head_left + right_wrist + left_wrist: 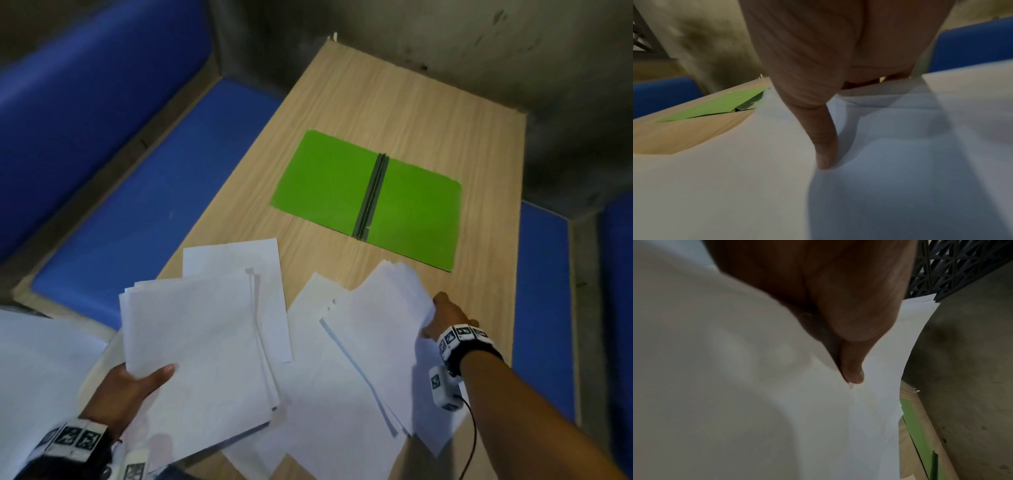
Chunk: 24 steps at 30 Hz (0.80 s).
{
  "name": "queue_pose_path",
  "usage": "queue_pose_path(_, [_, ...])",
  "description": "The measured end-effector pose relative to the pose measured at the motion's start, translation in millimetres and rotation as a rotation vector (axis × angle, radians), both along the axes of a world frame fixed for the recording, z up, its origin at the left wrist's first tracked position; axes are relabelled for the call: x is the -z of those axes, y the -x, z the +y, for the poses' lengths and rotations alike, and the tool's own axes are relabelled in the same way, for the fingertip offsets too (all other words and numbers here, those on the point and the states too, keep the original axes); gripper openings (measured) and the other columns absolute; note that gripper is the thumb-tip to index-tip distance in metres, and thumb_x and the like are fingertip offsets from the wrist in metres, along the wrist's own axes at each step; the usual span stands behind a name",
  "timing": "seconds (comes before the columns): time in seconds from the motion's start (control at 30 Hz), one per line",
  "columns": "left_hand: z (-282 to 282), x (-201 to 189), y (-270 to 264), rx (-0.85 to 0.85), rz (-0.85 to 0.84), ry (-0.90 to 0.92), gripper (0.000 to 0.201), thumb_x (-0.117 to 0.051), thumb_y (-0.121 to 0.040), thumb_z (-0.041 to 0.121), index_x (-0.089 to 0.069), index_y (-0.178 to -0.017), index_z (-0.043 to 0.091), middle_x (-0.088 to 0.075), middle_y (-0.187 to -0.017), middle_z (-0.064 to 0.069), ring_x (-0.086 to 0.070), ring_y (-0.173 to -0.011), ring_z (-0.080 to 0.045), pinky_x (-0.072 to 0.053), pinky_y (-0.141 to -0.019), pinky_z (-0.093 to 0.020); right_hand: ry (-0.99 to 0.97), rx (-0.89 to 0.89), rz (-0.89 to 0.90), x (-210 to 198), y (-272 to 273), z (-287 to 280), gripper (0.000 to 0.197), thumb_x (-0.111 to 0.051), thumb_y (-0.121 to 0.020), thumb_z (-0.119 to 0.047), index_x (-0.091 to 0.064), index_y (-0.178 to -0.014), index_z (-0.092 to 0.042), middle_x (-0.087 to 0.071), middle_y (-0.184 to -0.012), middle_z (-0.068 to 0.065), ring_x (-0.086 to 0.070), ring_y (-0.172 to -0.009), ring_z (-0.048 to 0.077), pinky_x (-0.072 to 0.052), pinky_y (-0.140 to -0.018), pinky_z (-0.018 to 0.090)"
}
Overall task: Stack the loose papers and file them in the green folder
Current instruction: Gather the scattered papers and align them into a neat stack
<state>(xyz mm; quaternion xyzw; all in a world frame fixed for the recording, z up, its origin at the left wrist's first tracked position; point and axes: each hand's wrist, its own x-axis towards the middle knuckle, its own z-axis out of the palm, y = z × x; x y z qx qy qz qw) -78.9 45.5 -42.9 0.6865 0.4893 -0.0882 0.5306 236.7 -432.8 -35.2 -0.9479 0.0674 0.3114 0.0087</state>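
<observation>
Two separate batches of paper are in play: the left hand pinches a fanned bundle by its near corner, thumb on top, so its far sheets could slide off and scatter. The right hand grips the far edge of a second bundle, lifted off more loose sheets on the worktop; merging misaligned edges risks creases. The green folder lies open, well beyond.
</observation>
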Motion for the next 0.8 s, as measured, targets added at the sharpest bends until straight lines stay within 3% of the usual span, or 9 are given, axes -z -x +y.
queue_pose_path(0.07, [2.4, 4.7, 1.0, 0.009, 0.011, 0.0, 0.031, -0.086, -0.074, 0.03, -0.073, -0.094, 0.01, -0.078, -0.088, -0.008, -0.071, -0.086, -0.03, -0.054, -0.09, -0.052, -0.059, 0.014, -0.002, -0.6, -1.8, -4.2, 0.068, -0.083, -0.069, -0.025, -0.036, -0.119, -0.023, -0.066, -0.112, 0.008, -0.062, -0.105, 0.033, -0.032, -0.101, 0.048])
queue_pose_path(0.13, [1.7, 6.8, -0.6, 0.02, 0.006, 0.005, 0.03, -0.085, -0.075, 0.029, -0.073, -0.095, 0.012, -0.078, -0.089, -0.007, -0.071, -0.087, -0.03, -0.053, -0.09, -0.05, -0.047, -0.022, 0.02, -5.7, -0.2, -7.2, 0.074, -0.082, -0.069, -0.032, -0.041, -0.13, -0.023, -0.061, -0.129, 0.004, -0.059, -0.115, 0.028, -0.028, -0.102, 0.045])
queue_pose_path(0.2, [0.5, 6.4, -3.1, 0.026, 0.005, 0.006, 0.028, -0.083, -0.077, 0.027, -0.072, -0.097, 0.012, -0.077, -0.09, -0.008, -0.07, -0.088, -0.03, -0.052, -0.09, -0.047, -0.09, -0.046, 0.032, -13.6, 4.1, -9.0, 0.07, -0.08, -0.073, -0.032, -0.048, -0.134, -0.018, -0.058, -0.134, 0.007, -0.057, -0.119, 0.028, -0.037, -0.102, 0.041])
queue_pose_path(0.27, [0.7, 6.5, -4.7, 0.043, -0.001, 0.014, 0.028, -0.083, -0.077, 0.028, -0.072, -0.097, 0.013, -0.077, -0.091, -0.007, -0.07, -0.088, -0.029, -0.052, -0.091, -0.048, -0.242, -0.044, 0.026, -22.6, 9.5, -13.4, 0.045, -0.08, -0.074, -0.023, -0.061, -0.115, -0.015, -0.067, -0.113, 0.011, -0.063, -0.102, 0.029, -0.05, -0.088, 0.038])
queue_pose_path(0.33, [0.8, 6.3, -5.4, 0.062, -0.01, 0.013, 0.026, -0.083, -0.077, 0.028, -0.072, -0.096, 0.014, -0.078, -0.091, -0.006, -0.071, -0.088, -0.029, -0.052, -0.091, -0.048, -0.377, -0.032, 0.024, -37.1, 16.7, -18.2, 0.036, -0.082, -0.071, -0.018, -0.067, -0.103, -0.019, -0.071, -0.094, 0.003, -0.067, -0.089, 0.024, -0.053, -0.076, 0.036])
queue_pose_path(0.47, [-2.1, 5.9, -6.7, 0.074, -0.03, 0.03, 0.024, -0.081, -0.079, 0.022, -0.072, -0.099, 0.011, -0.077, -0.09, -0.009, -0.071, -0.088, -0.031, -0.052, -0.086, -0.044, -0.672, 0.084, 0.005, -78.3, 32.6, -18.3, 0.031, -0.081, -0.071, -0.005, -0.071, -0.096, -0.021, -0.075, -0.092, -0.006, -0.07, -0.088, 0.015, -0.051, -0.069, 0.028])
queue_pose_path(0.63, [-1.8, 11.9, -6.9, 0.099, -0.021, 0.04, 0.033, -0.082, -0.078, 0.027, -0.071, -0.103, 0.009, -0.078, -0.089, -0.008, -0.071, -0.085, -0.03, -0.053, -0.085, -0.044, -1.028, 0.243, -0.027, -108.9, 63.4, 19.5, 0.041, -0.078, -0.074, -0.003, -0.068, -0.111, -0.015, -0.075, -0.101, -0.006, -0.071, -0.095, 0.009, -0.056, -0.076, 0.024])
queue_pose_path(0.8, [-2.1, 11.8, -9.0, 0.169, -0.03, 0.042, 0.035, -0.086, -0.074, 0.028, -0.074, -0.098, 0.006, -0.079, -0.079, -0.005, -0.074, -0.078, -0.028, -0.056, -0.076, -0.039, -1.121, 0.397, 0.031, -60.7, 93.2, 111.0, 0.043, -0.079, -0.074, -0.005, -0.067, -0.115, -0.006, -0.073, -0.109, 0.006, -0.07, -0.1, 0.021, -0.056, -0.088, 0.036])
